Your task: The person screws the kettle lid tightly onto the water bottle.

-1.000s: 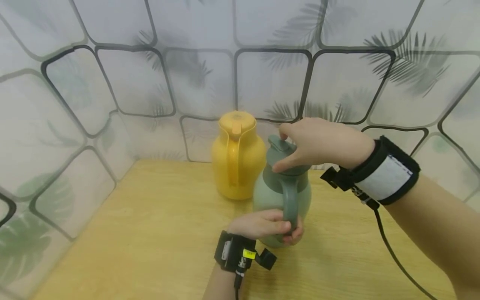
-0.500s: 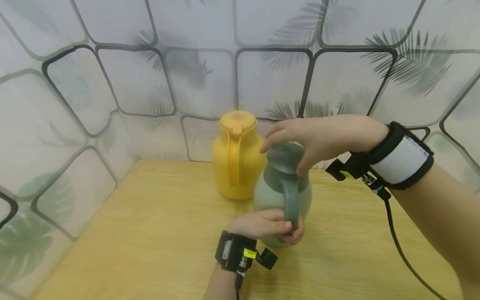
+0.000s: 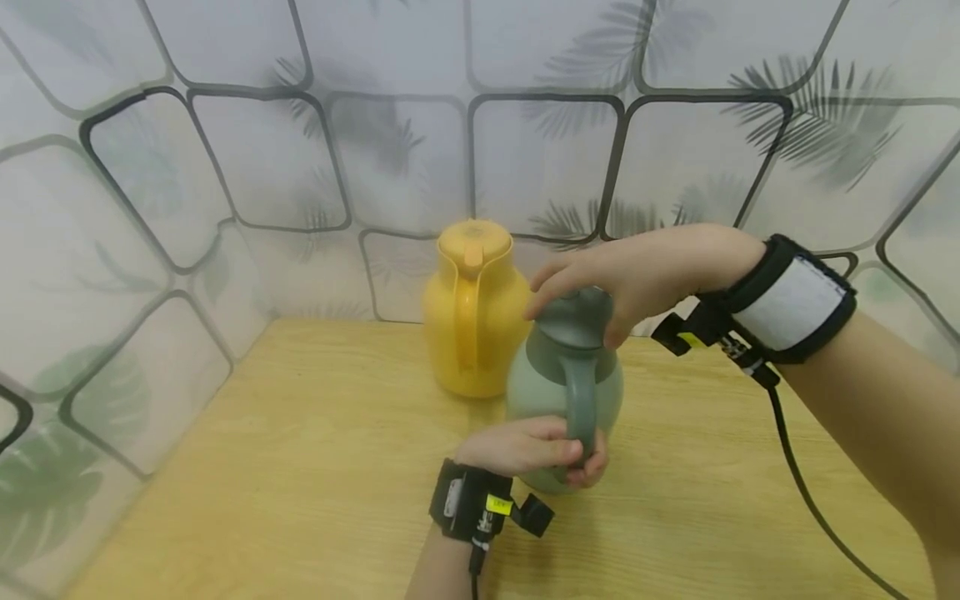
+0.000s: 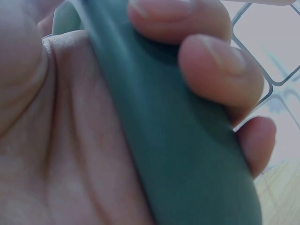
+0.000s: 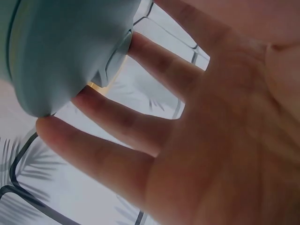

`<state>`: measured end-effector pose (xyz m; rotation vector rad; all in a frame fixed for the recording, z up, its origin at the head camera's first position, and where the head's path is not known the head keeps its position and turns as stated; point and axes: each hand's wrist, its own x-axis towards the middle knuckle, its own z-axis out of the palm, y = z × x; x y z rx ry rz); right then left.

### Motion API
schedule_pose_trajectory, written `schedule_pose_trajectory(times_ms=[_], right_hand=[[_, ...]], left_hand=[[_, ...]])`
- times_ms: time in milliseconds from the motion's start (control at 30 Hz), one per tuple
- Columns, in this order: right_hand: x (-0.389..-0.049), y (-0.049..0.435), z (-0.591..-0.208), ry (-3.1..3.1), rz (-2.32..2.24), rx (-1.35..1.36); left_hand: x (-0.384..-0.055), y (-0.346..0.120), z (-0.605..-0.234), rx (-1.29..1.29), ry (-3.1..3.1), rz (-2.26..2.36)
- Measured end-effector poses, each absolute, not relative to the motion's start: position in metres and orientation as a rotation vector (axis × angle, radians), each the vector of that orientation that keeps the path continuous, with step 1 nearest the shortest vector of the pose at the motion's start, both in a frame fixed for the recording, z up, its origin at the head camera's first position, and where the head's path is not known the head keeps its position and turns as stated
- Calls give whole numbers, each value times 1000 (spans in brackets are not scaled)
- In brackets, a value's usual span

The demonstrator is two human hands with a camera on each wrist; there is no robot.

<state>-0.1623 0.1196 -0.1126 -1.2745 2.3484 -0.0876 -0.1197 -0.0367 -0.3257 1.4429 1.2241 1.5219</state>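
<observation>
Currently: green jug (image 3: 564, 392) on table (image 3: 300, 467) beside yellow jug (image 3: 476, 308). Left hand (image 3: 525, 448) grips handle; right hand (image 3: 622, 271) fingers clasp lid (image 3: 573, 315). Lid still seated; removal pending.

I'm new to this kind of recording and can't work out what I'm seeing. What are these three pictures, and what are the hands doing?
No machine here: a person works with two bare hands, wearing one camera on the head and one on each wrist. The wide picture is the head view, looking down at a wooden table in a tiled corner. On it stand a yellow jug and, in front of it, a green jug. The left hand has its fingers curled round the green jug's handle; the left wrist view shows that grip very close. The right hand sits over the green jug's lid, fingertips at its edge; the right wrist view looks up past the palm at the lid.
</observation>
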Motion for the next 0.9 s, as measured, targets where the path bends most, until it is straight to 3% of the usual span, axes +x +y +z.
schedule_pose_trajectory(times_ms=[900], right_hand=[[-161, 116, -119, 2575, -12, -1245]], left_hand=[[-120, -37, -325, 1427, 1215, 1510]])
